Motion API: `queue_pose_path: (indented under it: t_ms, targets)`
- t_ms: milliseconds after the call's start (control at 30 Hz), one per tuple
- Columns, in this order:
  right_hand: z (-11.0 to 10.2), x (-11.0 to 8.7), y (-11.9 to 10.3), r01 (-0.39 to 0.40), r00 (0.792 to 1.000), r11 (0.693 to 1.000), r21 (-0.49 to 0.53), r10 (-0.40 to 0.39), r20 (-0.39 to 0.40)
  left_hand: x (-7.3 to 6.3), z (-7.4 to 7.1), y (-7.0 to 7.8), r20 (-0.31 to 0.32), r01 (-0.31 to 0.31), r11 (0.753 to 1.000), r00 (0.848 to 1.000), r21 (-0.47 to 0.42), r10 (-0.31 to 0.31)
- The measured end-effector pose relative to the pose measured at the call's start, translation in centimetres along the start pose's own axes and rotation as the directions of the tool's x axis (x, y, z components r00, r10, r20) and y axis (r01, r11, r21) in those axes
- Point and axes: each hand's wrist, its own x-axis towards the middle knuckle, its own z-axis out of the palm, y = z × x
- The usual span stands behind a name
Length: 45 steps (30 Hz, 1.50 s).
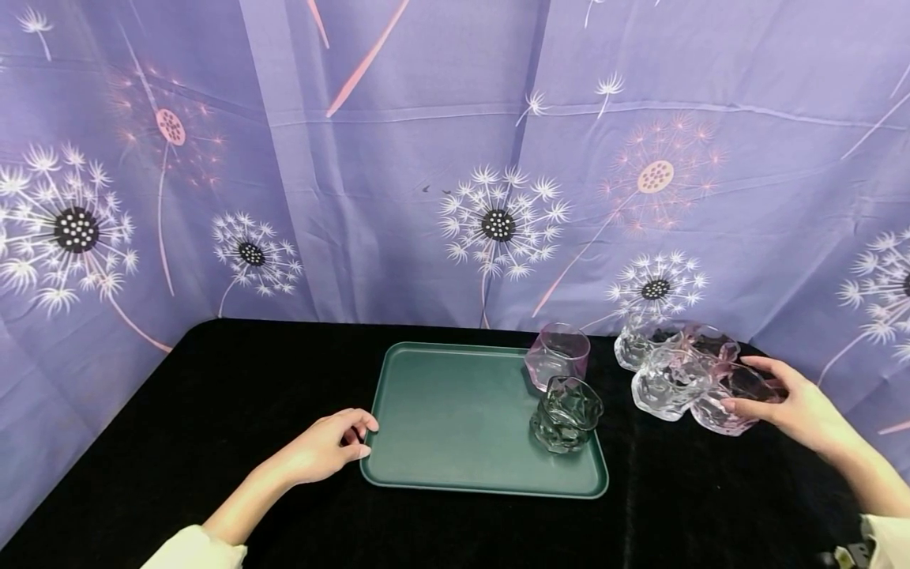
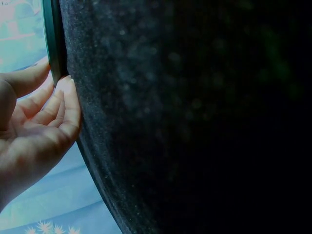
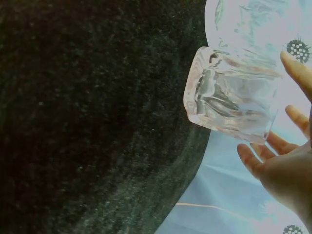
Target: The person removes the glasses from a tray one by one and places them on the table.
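Note:
A green rectangular tray (image 1: 455,419) lies on the black cloth. My left hand (image 1: 330,446) pinches its left edge; in the left wrist view the thumb and fingertips (image 2: 66,83) meet at the tray's rim (image 2: 52,39). On the tray's right part stand a pinkish clear glass (image 1: 558,359) and, nearer me, a dark grey glass (image 1: 565,419). To the right of the tray, my right hand (image 1: 799,403) spreads around the top of a pale pink glass (image 1: 728,407). In the right wrist view its fingertips (image 3: 248,158) are right at the glass (image 3: 229,97), thumb and fingers wide apart.
Several more glasses cluster beside the right hand, among them a clear glass (image 1: 668,387) in front and another clear glass (image 1: 636,340) behind. A purple dandelion-print curtain (image 1: 398,197) hangs behind the black-covered table (image 1: 284,371).

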Motion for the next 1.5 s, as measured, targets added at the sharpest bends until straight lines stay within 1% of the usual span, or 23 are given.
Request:
queue_pose_path:
  t_ms: [67,333,633,833,967,1333,1500]
  targets:
    - [-0.2,0.1,-0.3,0.003,1.000,1.000,-0.004,-0.003,-0.006,0.0,0.0,0.0,0.000,-0.002,1.000,1.000,-0.001,0.002]
    - [-0.8,0.7,-1.6,0.036,0.999,0.999,0.033,-0.036,0.003,-0.1,-0.2,0.0,0.005,0.006,1.000,1.000,-0.007,-0.006]
    - [-0.8,1.3,-2.9,0.108,0.994,0.991,0.083,-0.108,-0.006,-0.1,-0.3,-0.1,0.007,0.007,1.000,1.000,-0.006,-0.007]
    - [-0.2,1.9,-3.8,0.154,0.987,0.975,0.158,-0.161,0.029,0.0,-0.3,-0.2,0.010,0.010,1.000,1.000,-0.008,-0.010]
    - [0.1,2.2,-4.9,0.172,0.982,0.972,0.160,-0.181,0.048,0.0,-0.3,-0.2,0.010,0.012,1.000,1.000,-0.013,-0.012]
    - [1.3,3.3,-8.1,0.218,0.968,0.970,0.112,-0.229,0.103,0.0,-0.1,-0.2,0.002,0.000,1.000,1.000,-0.011,0.000]
    - [2.1,3.6,-9.5,0.221,0.959,0.964,0.146,-0.242,0.146,0.0,0.0,-0.2,-0.001,-0.003,1.000,1.000,-0.008,0.003]
